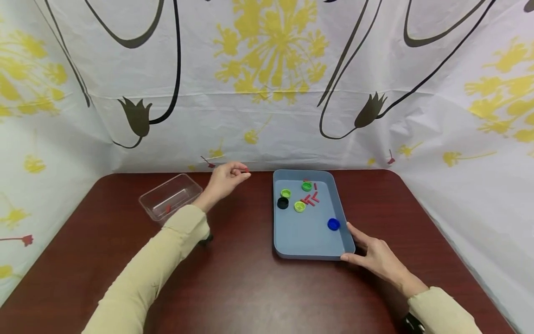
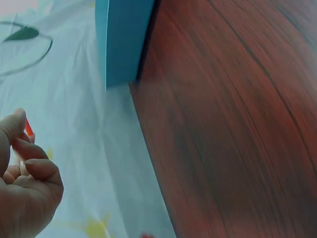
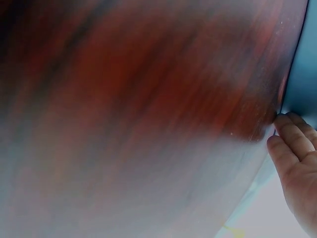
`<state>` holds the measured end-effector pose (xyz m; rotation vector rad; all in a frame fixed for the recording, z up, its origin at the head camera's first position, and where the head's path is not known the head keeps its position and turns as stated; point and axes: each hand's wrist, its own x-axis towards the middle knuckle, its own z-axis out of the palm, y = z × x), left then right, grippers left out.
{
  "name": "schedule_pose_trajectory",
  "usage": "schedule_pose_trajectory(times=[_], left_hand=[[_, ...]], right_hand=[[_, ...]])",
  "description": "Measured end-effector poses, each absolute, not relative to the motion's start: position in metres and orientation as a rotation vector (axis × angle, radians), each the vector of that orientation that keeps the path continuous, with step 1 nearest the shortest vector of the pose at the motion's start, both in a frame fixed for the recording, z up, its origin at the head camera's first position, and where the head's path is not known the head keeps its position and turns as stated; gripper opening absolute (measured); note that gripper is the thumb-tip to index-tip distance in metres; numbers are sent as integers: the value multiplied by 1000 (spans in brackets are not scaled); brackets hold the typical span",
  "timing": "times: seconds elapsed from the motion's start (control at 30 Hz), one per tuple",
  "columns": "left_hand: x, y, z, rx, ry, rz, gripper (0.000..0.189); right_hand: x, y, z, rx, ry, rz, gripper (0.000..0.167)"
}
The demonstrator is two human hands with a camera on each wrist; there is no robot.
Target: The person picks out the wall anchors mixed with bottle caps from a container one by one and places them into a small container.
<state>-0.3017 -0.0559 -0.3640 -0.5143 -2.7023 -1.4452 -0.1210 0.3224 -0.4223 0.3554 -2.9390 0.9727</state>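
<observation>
- Pinching a small red piece (image 2: pixel 28 128) in my left hand (image 1: pixel 223 180), thumb against fingertips. My right hand (image 1: pixel 377 257) is on the blue tray (image 1: pixel 302 239), fingers spread round the near right corner: thumb on the near wall, fingertips along the right wall.
- Layout, left to right?
- Dark red table (image 1: pixel 233 287). Leftmost on it, a clear plastic box (image 1: pixel 177 197), set at an angle, with something red (image 1: pixel 168 208) inside; too small to tell more.
- And the piece you're pinching?
- Held up between box and tray, toward the table's far edge, apart from both.
- Tray contents?
- Black cap (image 1: pixel 282 203) on the left, light green cap (image 1: pixel 285 193) just beyond it. Next, yellow-green cap (image 1: pixel 299 206), then green cap (image 1: pixel 306 186) near the far wall. Several red sticks (image 1: pixel 315 200) lie scattered around there; can't tell which touch. Blue cap (image 1: pixel 333 224) sits apart, near the right wall.
- Rightmost?
- My right hand, pale yellow sleeve (image 1: pixel 442 311) behind it. Patterned white cloth (image 1: pixel 200 69) hangs beyond the table.
</observation>
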Motion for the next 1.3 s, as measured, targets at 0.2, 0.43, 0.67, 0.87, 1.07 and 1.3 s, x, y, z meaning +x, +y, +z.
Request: schedule_pose_trajectory(times=[0.2,0.43,0.67,0.87,1.07,1.3], left_hand=[[-294,-102,-360,-366,-2686,-1339,30],[-285,-155,-362,-183,-2815,-1165,32],[-279,-188,-367,-34,-2931,-1016,35],[-276,-190,-373,-30,-2903,-997,36],[-278,-153,-372,-34,-2807,-1127,35],[-285,-77,-366,-136,-2689,-1308,34]], right_hand=[[-122,323,-418,348,-2952,957,87],[-122,324,-416,350,-2971,962,88],[-123,323,-414,344,-2980,965,89],[-124,322,-415,358,-2976,952,89],[-124,322,-415,364,-2967,938,89],[-124,321,-416,355,-2974,952,89]])
